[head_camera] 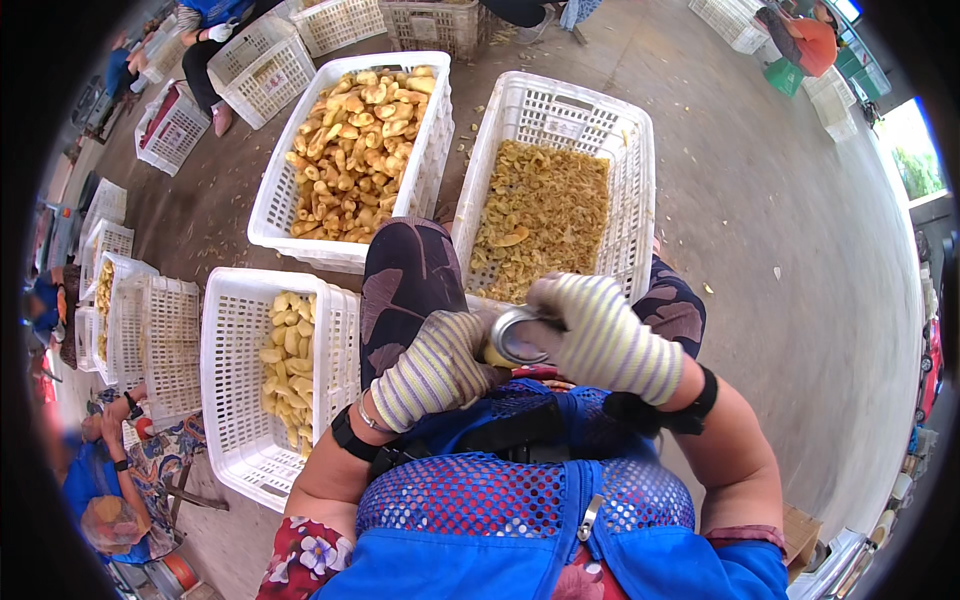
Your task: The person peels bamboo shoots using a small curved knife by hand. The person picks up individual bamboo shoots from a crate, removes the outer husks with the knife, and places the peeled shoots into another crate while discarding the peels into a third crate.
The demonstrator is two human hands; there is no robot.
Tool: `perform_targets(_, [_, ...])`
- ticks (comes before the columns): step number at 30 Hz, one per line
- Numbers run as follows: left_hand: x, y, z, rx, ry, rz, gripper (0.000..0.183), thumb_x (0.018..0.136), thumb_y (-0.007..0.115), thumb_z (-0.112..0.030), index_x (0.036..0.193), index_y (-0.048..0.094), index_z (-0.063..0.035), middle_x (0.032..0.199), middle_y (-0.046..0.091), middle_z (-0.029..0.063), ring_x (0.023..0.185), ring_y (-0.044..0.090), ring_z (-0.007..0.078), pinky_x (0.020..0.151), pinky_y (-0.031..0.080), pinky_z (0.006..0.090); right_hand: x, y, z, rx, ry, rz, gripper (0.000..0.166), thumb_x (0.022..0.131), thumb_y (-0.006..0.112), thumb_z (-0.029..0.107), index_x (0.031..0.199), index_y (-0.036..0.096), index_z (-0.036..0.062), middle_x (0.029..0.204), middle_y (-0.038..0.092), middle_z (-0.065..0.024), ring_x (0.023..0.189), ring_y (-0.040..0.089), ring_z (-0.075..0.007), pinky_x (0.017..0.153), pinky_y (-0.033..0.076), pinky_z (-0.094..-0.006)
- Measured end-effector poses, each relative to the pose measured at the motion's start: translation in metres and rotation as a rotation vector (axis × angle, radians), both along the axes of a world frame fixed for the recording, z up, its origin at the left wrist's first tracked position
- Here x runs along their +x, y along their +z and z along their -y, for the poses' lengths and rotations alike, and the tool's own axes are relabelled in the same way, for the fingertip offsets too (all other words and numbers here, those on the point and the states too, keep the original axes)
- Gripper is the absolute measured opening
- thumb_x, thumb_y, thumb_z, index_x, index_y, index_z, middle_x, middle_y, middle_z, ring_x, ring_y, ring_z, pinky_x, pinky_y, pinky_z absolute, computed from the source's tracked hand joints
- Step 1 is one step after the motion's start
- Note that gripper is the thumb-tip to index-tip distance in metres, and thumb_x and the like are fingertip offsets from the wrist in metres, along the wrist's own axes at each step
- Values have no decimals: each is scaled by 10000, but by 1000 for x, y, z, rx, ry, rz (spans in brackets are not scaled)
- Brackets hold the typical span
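My left hand (442,367), in a striped knit glove, is closed around a pale yellow piece of ginger root (497,355), mostly hidden by the fingers. In a matching glove, my right hand (600,330) grips a round metal ring tool (517,337) against that piece; the rest of the tool is hidden. Beyond my hands, a white plastic crate (641,187) holds brown-yellow peelings (547,210). Unpeeled ginger roots (360,142) fill a crate (270,214) at the upper left. Pale peeled pieces (291,360) lie in the crate (232,375) to my left.
A co-worker in blue (112,495) sits at the lower left, near stacked crates (169,345). Another person's gloved hand (221,31) shows at the top left by an empty crate (262,75). A person in orange (816,45) sits at the far upper right. Scraps dot the concrete floor (765,247).
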State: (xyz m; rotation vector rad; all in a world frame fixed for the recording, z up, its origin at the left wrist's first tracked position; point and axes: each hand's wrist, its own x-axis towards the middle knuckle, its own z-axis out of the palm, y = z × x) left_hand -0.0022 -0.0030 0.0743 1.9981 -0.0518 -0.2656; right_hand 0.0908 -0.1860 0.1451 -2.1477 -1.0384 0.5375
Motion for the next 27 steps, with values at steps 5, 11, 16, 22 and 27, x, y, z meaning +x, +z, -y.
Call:
perform_targets(5, [-1, 2, -1, 115, -56, 39, 342, 724, 813, -98, 1022, 679, 8, 857, 716, 91, 817, 639, 102, 749, 536, 313, 31, -27, 10, -170, -159, 242, 216, 836, 664, 225, 879, 683, 14, 798, 670, -233, 787, 675, -403, 680, 526, -455])
perform_targets(11, [-6, -9, -4, 19, -16, -15, 366, 713, 817, -107, 1024, 676, 24, 838, 708, 116, 781, 637, 110, 712, 533, 315, 5, 4, 3, 61, -168, -90, 206, 844, 683, 197, 876, 680, -7, 746, 660, -224, 730, 675, -398, 649, 522, -427])
perform_targets(16, [-6, -2, 0, 39, -6, 30, 402, 703, 831, -113, 1042, 669, 29, 835, 706, 110, 781, 634, 103, 717, 537, 302, 12, -34, 4, -106, -192, 146, 252, 844, 669, 240, 894, 684, -7, 759, 658, -236, 711, 667, -376, 666, 532, -430])
perform_targets(22, [-8, 1, -5, -17, 100, -36, 448, 699, 820, -99, 1098, 660, 26, 881, 712, 81, 806, 638, 101, 758, 537, 290, 9, -2, 15, 127, -625, -544, 253, 870, 689, 225, 920, 667, -22, 714, 643, -72, 596, 575, -138, 555, 478, -323])
perform_targets(27, [-6, 9, -6, -111, 204, -67, 454, 702, 810, -84, 1117, 656, 18, 924, 709, 60, 837, 637, 99, 780, 532, 280, -10, -39, 25, 293, -483, -1066, 220, 926, 653, 208, 1006, 695, 7, 846, 676, -12, 724, 628, -110, 646, 502, -261])
